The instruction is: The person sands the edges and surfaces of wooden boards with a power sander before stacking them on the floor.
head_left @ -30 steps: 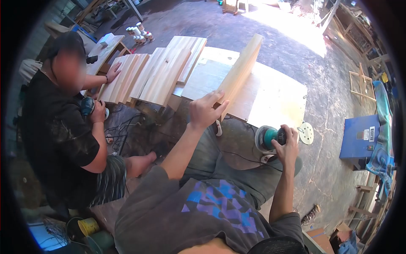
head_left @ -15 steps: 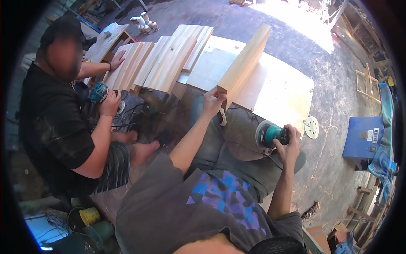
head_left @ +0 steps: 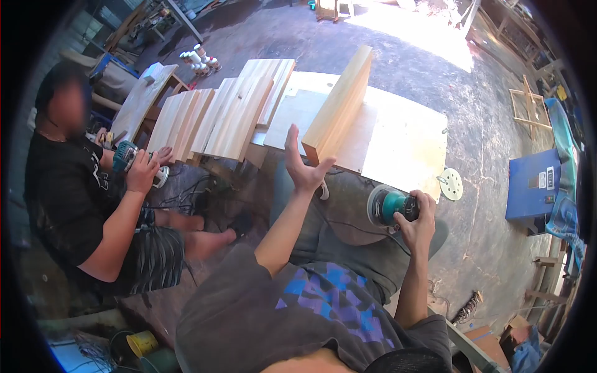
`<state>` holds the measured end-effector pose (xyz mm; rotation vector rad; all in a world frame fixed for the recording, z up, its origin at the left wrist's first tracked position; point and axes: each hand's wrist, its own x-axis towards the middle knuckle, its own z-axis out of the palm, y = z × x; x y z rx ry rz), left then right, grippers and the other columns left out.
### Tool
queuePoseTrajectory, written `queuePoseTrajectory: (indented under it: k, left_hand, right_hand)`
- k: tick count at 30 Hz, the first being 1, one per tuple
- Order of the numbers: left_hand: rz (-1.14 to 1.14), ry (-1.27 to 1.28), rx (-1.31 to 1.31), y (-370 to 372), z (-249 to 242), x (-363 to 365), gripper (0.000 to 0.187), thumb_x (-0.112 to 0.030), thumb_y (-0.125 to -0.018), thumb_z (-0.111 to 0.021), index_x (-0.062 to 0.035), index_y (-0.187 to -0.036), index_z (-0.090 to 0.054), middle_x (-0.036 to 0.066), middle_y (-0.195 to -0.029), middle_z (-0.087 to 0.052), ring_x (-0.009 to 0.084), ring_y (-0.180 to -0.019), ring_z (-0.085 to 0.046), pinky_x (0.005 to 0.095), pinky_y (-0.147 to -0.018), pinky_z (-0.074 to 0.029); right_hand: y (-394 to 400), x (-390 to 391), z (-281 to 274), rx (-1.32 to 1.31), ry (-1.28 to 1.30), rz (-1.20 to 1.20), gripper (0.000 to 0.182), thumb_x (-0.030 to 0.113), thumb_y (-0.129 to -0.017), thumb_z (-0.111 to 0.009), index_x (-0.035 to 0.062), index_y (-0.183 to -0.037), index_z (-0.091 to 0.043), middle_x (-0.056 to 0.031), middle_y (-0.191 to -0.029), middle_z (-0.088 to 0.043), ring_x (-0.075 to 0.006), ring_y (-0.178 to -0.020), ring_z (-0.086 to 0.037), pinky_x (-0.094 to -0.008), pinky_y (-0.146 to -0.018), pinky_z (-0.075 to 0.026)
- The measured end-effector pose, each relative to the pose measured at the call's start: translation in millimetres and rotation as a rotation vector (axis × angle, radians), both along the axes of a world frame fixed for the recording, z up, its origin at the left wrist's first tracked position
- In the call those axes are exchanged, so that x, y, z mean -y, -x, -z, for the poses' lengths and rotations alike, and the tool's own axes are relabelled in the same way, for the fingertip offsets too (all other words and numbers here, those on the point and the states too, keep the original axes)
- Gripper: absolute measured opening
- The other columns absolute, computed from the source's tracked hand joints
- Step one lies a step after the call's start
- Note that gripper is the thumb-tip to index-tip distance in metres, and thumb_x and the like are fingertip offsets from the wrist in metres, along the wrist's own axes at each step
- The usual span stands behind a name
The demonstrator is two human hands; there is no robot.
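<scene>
A thick wooden board (head_left: 339,105) stands on its long edge across the pale worktable (head_left: 407,143). At its near end my left hand (head_left: 303,169) is spread, thumb and fingers apart, close to the board's lower corner with nothing gripped. My right hand (head_left: 420,221) is wrapped round the black end of a teal orbital sander (head_left: 393,207). The sander is held sideways off the table's near edge, its round pad facing left, and its cord trails down over my leg.
Several planks (head_left: 239,115) lie along the bench to the left. There a co-worker (head_left: 74,199) sits holding another teal sander (head_left: 126,158). A perforated sanding disc (head_left: 451,184) hangs at the table's right corner. A blue box (head_left: 532,186) stands on the floor at right.
My left hand has let go of the board's near end and opened. The co-worker's arm has drawn back from the far planks. The whole view has shifted slightly.
</scene>
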<state>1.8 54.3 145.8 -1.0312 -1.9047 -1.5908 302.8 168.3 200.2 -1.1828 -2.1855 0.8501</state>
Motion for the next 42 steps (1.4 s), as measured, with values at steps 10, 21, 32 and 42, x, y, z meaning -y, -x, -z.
queuePoseTrajectory:
  k: [10, 21, 32, 42]
  left_hand:
    - [0.188, 0.999, 0.021, 34, -124, -30, 0.073, -0.05, -0.089, -0.073, -0.0108, -0.149, -0.06, 0.023, -0.134, -0.07, 0.0377, -0.121, -0.068, 0.0441, -0.105, -0.052]
    - [0.198, 1.137, 0.115, 44, -149, -46, 0.075, -0.055, -0.09, -0.07, -0.0059, -0.146, -0.062, 0.025, -0.121, -0.074, 0.0394, -0.115, -0.071, 0.0471, -0.102, -0.054]
    - [0.112, 0.178, 0.376, 3, -48, 15, 0.073, -0.038, -0.077, -0.09, -0.0051, -0.138, -0.066, 0.02, -0.108, -0.078, 0.0327, -0.103, -0.077, 0.0433, -0.086, -0.061]
    - [0.095, 0.166, 0.358, 1, -19, 2, 0.053, -0.022, -0.082, -0.081, -0.009, -0.132, -0.07, 0.019, -0.102, -0.078, 0.0379, -0.092, -0.077, 0.0451, -0.08, -0.061]
  right_hand:
    - [1, -2, 3, 0.0, -0.029, 0.038, 0.06, 0.018, -0.069, -0.082, 0.0213, -0.126, -0.065, -0.0097, -0.132, -0.059, -0.0342, -0.116, -0.066, -0.0473, -0.092, -0.056]
    - [70, -77, -26, 0.165, -0.26, -0.052, 0.06, 0.017, -0.072, -0.075, 0.0306, -0.13, -0.067, -0.0081, -0.132, -0.062, -0.0345, -0.12, -0.065, -0.0481, -0.091, -0.058]
    - [225, -125, -175, 0.116, -0.528, -0.371, 0.06, 0.025, -0.079, -0.072, 0.0345, -0.137, -0.065, -0.0097, -0.133, -0.066, -0.0342, -0.118, -0.069, -0.0462, -0.097, -0.056]
    - [174, -164, -16, 0.383, -0.309, -0.019, 0.056, 0.022, -0.08, -0.07, 0.0356, -0.133, -0.065, -0.0123, -0.135, -0.062, -0.0385, -0.118, -0.068, -0.0519, -0.094, -0.058]
